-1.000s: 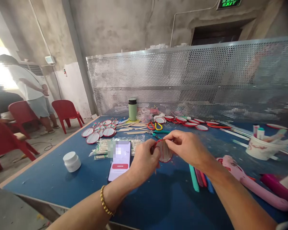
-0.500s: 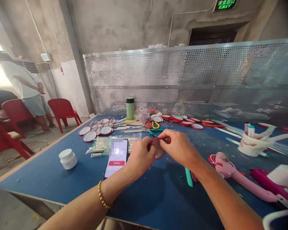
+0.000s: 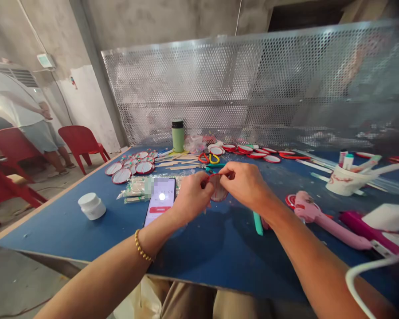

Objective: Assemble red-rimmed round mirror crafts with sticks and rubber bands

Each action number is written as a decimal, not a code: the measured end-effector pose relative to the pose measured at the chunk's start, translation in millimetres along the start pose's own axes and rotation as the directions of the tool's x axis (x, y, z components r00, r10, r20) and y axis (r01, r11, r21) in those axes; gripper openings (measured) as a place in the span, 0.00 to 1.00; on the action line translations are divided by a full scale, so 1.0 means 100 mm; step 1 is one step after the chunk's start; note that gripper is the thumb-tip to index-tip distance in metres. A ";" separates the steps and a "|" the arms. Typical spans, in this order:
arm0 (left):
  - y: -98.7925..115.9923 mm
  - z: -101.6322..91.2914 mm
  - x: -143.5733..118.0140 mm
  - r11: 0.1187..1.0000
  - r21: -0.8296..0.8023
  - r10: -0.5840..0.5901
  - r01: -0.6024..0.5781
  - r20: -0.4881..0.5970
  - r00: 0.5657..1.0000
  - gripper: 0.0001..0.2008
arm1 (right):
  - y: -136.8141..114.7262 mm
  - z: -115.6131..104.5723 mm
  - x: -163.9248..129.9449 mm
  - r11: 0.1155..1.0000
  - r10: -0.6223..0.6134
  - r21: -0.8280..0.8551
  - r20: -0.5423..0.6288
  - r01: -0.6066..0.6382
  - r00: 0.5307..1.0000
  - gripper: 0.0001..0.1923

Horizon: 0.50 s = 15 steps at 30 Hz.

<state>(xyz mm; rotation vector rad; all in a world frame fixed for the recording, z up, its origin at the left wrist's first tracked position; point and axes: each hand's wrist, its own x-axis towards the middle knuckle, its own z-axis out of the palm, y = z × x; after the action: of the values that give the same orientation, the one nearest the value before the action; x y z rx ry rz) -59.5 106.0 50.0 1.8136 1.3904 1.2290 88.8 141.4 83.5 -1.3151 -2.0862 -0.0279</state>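
Note:
Both of my hands hold one small round disc with a red rim (image 3: pixel 217 189) above the blue table (image 3: pixel 69 226). My left hand (image 3: pixel 191 197), with a bead bracelet on the wrist, pinches the disc's left edge. My right hand (image 3: pixel 248 184) pinches the top right of the rim. Much of the disc is hidden by my fingers. Just left of my left hand a phone (image 3: pixel 160 202) lies with its screen lit.
Finished red-rimmed discs (image 3: pixel 133 166) lie at the back left, more (image 3: pixel 252 151) at the back. Scissors (image 3: pixel 210 158), wooden sticks (image 3: pixel 181 165), a green bottle (image 3: pixel 177 136), a white jar (image 3: pixel 91 206), a cup of pens (image 3: pixel 344 181) and pink glue guns (image 3: pixel 322 219) surround me. A person stands by red chairs (image 3: pixel 81 141) at left.
The camera has tilted down and my hands with the disc now sit higher in the picture. My fingers have shifted along the disc's rim; my lap now shows below the table edge.

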 end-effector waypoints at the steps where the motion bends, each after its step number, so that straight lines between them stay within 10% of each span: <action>1: 0.00 -0.01 0.01 1.000 -0.002 -0.001 0.001 -0.002 1.000 0.07 | 0.00 0.01 0.00 1.000 -0.009 -0.019 -0.025 0.009 1.000 0.10; 15: 0.04 0.02 0.02 1.000 -0.011 0.014 -0.015 -0.046 0.999 0.07 | 0.02 0.07 0.02 0.995 -0.071 -0.082 -0.152 0.058 0.986 0.09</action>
<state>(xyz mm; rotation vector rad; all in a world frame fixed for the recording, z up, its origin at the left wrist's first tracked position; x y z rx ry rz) -55.4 106.9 53.4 1.8015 1.3949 1.2905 86.6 146.6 78.8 -1.2485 -2.0116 -0.2342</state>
